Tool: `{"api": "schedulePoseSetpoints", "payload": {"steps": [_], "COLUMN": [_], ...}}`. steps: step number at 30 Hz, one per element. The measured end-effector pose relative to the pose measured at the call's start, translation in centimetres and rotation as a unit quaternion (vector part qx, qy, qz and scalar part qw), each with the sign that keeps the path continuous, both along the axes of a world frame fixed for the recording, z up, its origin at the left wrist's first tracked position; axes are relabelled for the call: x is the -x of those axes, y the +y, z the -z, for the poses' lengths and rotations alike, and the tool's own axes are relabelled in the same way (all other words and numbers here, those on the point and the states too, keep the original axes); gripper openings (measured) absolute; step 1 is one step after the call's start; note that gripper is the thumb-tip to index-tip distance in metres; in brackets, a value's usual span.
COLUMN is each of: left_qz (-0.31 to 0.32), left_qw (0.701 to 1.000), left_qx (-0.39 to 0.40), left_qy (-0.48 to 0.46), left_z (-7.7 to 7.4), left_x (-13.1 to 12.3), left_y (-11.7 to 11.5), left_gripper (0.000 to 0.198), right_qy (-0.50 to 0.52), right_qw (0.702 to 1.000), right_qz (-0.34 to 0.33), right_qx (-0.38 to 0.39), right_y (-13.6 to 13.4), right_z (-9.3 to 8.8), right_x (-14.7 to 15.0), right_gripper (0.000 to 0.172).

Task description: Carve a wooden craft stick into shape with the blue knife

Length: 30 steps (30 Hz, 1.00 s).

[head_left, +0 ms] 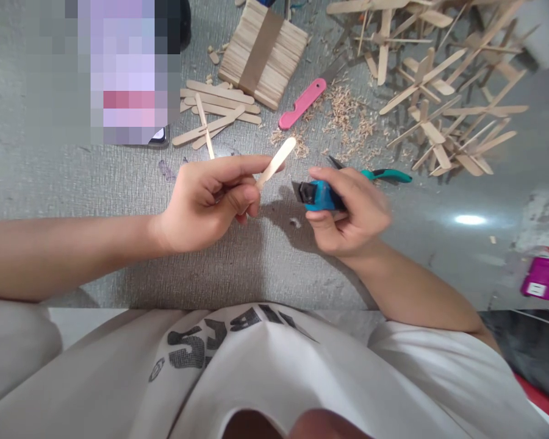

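Between thumb and fingers, my left hand [213,204] pinches a wooden craft stick [278,160], its rounded end pointing up and to the right. My right hand [354,210] is wrapped round a blue and black utility knife [322,195]. The knife's short blade points left toward the craft stick, with a gap between them. Just behind my right hand lies a tool with teal handles and a dark pointed tip, perhaps pliers [388,175], partly hidden by the hand. Loose craft sticks [224,110] lie beyond my left hand.
A banded bundle of craft sticks [286,58] lies at the back, beside a pink folding knife [304,103]. Wood shavings [348,116] are scattered near it. Several crossed-stick assemblies [434,85] crowd the back right. A purple box [545,277] sits at the right edge.
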<state>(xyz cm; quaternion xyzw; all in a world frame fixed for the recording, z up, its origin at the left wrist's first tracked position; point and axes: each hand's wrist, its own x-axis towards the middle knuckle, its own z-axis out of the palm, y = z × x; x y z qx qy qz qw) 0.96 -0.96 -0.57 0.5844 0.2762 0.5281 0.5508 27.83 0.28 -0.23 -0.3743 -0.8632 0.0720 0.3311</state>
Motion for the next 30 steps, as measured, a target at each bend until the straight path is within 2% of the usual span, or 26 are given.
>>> {"api": "schedulePoseSetpoints", "payload": {"steps": [5, 9, 20, 24, 30], "left_qz": [-0.011, -0.014, 0.02, 0.05, 0.045], "left_qw": [0.999, 0.997, 0.999, 0.998, 0.997], "left_qx": [-0.038, -0.07, -0.033, -0.004, 0.036], "left_qy": [-0.004, 0.027, 0.032, 0.035, 0.045], "left_z": [0.4, 0.5, -0.2, -0.6, -0.3], "left_x": [-0.1, 0.1, 0.1, 0.3, 0.5], "left_y": [0.2, 0.1, -0.1, 0.0, -0.5], "left_gripper": [0.031, 0.034, 0.034, 0.032, 0.031], "right_qy": [-0.011, 0.017, 0.0, -0.006, 0.002], "right_qw": [1.0, 0.998, 0.997, 0.993, 0.989], "right_qz": [-0.013, -0.05, -0.076, -0.1, -0.122], "right_qx": [0.024, 0.044, 0.026, 0.056, 0.08], "right_y": [0.3, 0.5, 0.7, 0.7, 0.7], "right_z": [0.2, 0.2, 0.1, -0.3, -0.4], "right_x": [0.1, 0.3, 0.4, 0.2, 0.2], "right_gripper": [0.058, 0.05, 0.052, 0.051, 0.052]}}
